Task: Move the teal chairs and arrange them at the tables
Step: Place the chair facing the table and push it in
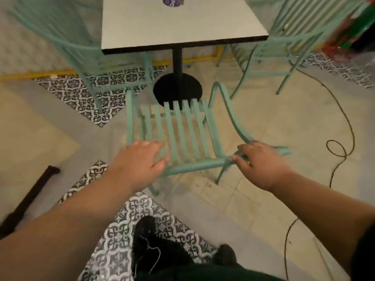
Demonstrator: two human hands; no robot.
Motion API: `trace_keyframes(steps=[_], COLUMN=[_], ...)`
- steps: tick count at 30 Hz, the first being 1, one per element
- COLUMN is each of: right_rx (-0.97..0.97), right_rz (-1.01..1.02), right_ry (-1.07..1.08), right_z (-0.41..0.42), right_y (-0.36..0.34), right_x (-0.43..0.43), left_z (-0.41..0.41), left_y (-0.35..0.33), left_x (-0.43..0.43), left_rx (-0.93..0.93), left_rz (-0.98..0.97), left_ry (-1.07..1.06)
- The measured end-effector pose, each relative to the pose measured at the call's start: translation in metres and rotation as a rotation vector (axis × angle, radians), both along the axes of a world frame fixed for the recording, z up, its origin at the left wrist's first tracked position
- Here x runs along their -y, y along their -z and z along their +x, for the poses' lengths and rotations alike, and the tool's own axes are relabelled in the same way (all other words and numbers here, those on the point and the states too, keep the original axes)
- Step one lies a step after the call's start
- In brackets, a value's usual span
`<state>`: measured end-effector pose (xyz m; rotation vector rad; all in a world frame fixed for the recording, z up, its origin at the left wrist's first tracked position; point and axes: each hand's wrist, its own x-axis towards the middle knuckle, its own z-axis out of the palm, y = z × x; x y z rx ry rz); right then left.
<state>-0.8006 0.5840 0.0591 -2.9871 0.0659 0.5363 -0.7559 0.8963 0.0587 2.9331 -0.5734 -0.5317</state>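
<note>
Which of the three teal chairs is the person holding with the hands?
The middle chair, facing the table: left hand and right hand are on it. The side chairs stand untouched.

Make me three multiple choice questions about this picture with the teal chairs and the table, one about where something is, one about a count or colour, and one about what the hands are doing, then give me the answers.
1. Where does the near teal chair stand?
A. In front of the table, by its black base
B. On top of the table
C. Stacked on another chair

2. How many teal chairs are in view?
A. One
B. Three
C. Five

3. What are the hands doing?
A. Both hang free, away from the chair
B. Left hand rests on the seat, right hand is on the chair frame
C. Both press on the tabletop

Answers:
1 A, its seat slats reach the round base.
2 B, the near one plus one at the left and one at the right of the table.
3 B, both hands touch the chair's near end.
</note>
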Motion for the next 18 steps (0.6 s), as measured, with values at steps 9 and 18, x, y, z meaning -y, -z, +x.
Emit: trace_keyframes(steps=[9,18], right_rx=[0.036,-0.017], right_rz=[0.039,0.036], right_ry=[-0.105,-0.108], right_z=[-0.001,0.019], right_y=[0.011,0.028], right_x=[0.020,0.022], left_z=[-0.029,-0.017], left_y=[0.023,0.036], left_x=[0.023,0.035], left_rx=[0.009,-0.034], left_rz=[0.031,0.226], left_ry=[-0.152,-0.174])
